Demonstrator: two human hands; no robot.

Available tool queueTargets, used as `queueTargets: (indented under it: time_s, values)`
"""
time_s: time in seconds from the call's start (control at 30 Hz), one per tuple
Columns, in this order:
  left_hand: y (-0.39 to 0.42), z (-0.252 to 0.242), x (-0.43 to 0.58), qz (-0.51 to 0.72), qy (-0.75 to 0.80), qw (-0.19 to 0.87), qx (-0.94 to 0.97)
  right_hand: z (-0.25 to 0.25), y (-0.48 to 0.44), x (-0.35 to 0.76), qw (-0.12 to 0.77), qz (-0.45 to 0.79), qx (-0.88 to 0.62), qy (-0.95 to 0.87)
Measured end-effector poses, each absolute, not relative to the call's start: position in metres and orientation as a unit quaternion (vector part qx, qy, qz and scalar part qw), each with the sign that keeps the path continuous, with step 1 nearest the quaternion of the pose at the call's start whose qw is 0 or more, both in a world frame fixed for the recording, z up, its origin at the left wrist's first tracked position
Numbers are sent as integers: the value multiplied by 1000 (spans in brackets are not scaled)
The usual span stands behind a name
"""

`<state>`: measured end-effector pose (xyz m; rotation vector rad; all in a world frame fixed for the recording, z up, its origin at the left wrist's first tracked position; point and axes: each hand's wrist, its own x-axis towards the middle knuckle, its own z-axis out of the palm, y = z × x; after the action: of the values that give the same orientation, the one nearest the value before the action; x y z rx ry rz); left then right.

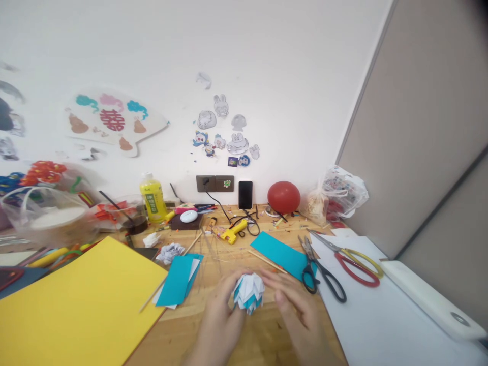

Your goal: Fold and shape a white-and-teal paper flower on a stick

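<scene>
A folded paper flower (pixel 249 293), white on top with blue petals below, sits above the near middle of the table. My left hand (pixel 223 307) is closed around its left side, with the thumb at its lower edge. My right hand (pixel 295 305) lies along the flower's right side, its fingers stretched toward the petals and the thumb apart from them. Whether its fingertips touch the paper I cannot tell. Stacked blue and white paper strips (pixel 175 282) lie left of my hands, and a blue sheet (pixel 282 254) lies to the right.
Black-handled scissors (pixel 324 274) and red-and-yellow-handled scissors (pixel 356 262) rest at right, near white paper (pixel 366 325). Yellow card (pixel 84 305) covers the left. Behind are a yellow glue gun (pixel 233 232), a crumpled paper flower (pixel 170 252), a bottle (pixel 153 198), a phone (pixel 245 195) and a red balloon (pixel 284 197).
</scene>
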<state>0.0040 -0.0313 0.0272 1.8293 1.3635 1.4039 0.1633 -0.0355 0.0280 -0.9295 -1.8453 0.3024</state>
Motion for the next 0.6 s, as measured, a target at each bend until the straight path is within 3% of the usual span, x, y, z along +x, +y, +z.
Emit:
queueTargets:
  time_s: [0.3, 0.47, 0.6]
  values:
    - [-31, 33, -1, 469, 468, 109, 741, 24, -35, 157, 440, -6, -274, -856]
    - [-31, 35, -3, 430, 456, 107, 772, 18, -33, 155, 509, 124, -341, -780]
    - [-25, 22, -4, 478, 505, 89, 713, 12, -27, 148, 567, 242, -349, -706]
